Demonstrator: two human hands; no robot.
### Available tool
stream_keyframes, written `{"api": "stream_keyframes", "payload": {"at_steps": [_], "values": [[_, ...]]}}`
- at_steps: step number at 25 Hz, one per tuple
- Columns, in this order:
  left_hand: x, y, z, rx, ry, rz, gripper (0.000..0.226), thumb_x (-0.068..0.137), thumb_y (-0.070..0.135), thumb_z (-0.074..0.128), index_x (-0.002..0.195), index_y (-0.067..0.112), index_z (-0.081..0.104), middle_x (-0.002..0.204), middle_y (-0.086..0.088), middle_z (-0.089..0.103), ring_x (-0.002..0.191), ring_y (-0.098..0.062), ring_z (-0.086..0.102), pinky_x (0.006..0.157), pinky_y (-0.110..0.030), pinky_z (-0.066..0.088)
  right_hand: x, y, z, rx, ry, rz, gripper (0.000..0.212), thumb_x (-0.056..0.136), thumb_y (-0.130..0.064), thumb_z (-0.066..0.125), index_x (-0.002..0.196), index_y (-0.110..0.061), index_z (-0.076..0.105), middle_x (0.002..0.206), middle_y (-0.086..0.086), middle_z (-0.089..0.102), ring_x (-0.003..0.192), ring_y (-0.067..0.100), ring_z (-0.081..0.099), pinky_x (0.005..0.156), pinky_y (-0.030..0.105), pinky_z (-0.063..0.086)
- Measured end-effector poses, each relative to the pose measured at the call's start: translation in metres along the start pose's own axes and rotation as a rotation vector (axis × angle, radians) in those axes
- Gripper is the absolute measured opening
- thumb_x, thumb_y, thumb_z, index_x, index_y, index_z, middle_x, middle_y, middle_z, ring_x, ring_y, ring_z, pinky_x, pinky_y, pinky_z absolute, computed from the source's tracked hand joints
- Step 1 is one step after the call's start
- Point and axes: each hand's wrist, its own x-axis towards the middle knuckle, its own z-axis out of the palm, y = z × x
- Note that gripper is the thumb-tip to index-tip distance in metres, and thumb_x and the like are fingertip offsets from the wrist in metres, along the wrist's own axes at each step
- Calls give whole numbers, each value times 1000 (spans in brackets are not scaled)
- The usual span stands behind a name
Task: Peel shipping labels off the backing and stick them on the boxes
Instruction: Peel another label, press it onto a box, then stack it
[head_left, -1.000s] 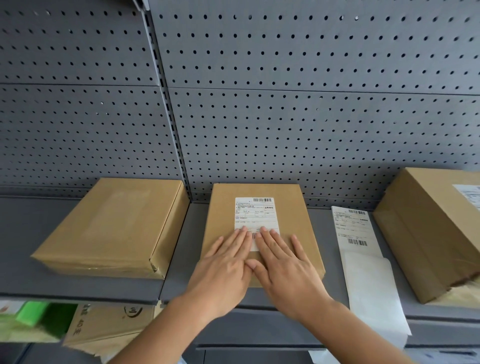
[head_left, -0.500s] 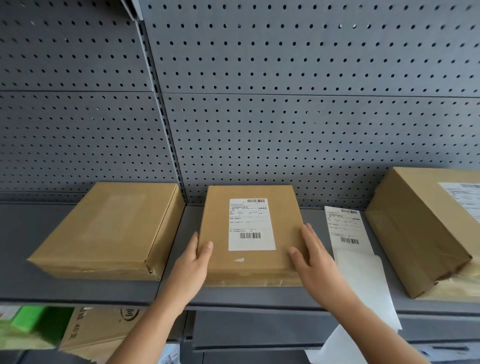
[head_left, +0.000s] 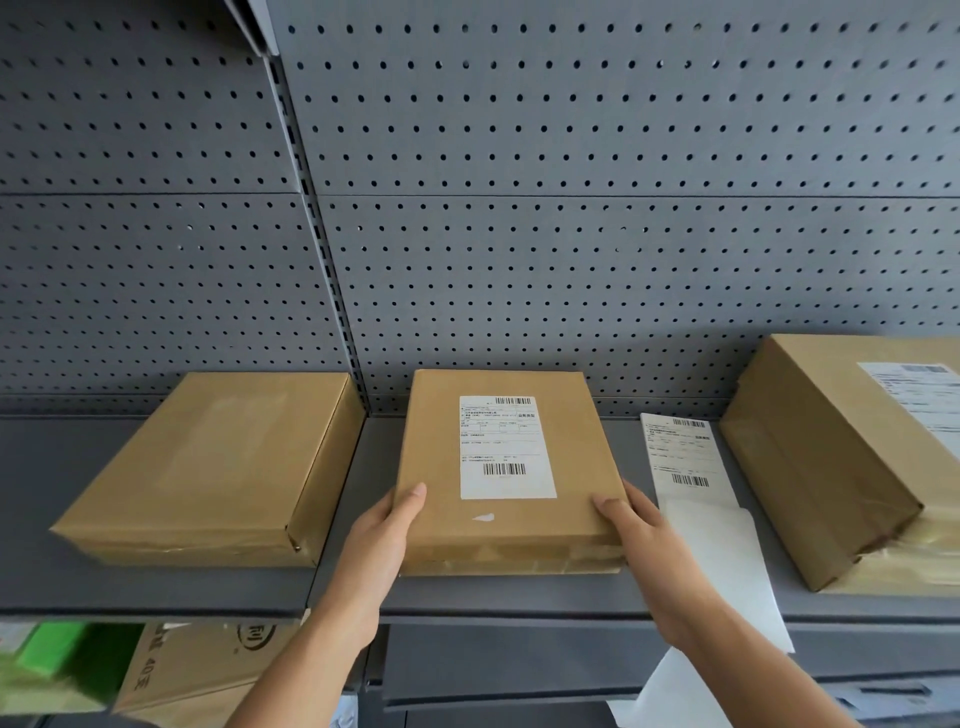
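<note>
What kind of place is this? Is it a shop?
Probably a packing or stockroom area, not a shop floor. Grey metal shelves backed by grey perforated panels hold plain brown cardboard boxes, and a strip of white barcode shipping labels lies ready for sticking on.

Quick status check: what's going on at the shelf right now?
Left hand and right hand grip middle box by its sides. Label stuck on top. Left box unlabelled. Label strip lies right, nothing blocking.
</note>
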Motion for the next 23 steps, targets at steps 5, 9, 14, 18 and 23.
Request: {"api": "stream_keyframes", "payload": {"at_steps": [5, 9, 14, 18, 23], "values": [[-18, 31, 21, -4, -17, 113, 11, 101, 41, 55, 96, 48, 62, 74, 48, 65, 74, 31, 54, 81, -13, 35, -8, -23, -29, 27, 72, -112, 28, 98, -36, 54, 124, -42, 62, 115, -16, 70, 111, 10, 60, 96, 34, 44], [-25, 57, 46, -14, -90, 223, 11, 101, 42, 55, 102, 46, 65, 85, 48, 67, 77, 34, 55, 74, -9, 35, -17, -47, -64, 33, 132, -205, 30, 95, -40, 56, 124, -42, 65, 117, -15, 72, 117, 15, 61, 109, 44, 41], [-35, 88, 92, -4, -218, 308, 12, 102, 45, 52, 102, 49, 63, 84, 52, 63, 77, 38, 52, 75, -8, 34, -39, -80, -119, 78, 257, -251, 17, 97, -35, 56, 104, -39, 71, 106, -7, 74, 104, 18, 65, 88, 36, 50], [-40, 108, 141, -6, -360, 372, 29, 101, 52, 49, 124, 43, 65, 106, 44, 67, 96, 32, 54, 83, -8, 35, -49, -96, -176, 93, 393, -311, 27, 86, -46, 63, 110, -38, 71, 111, -4, 72, 110, 22, 61, 104, 45, 44], [-55, 130, 212, 34, -534, 408, 30, 103, 52, 44, 118, 42, 68, 103, 39, 71, 90, 27, 61, 80, -10, 40, -59, -103, -252, 165, 568, -348, 30, 82, -44, 66, 108, -29, 72, 104, 0, 69, 99, 22, 60, 93, 40, 47]]}}
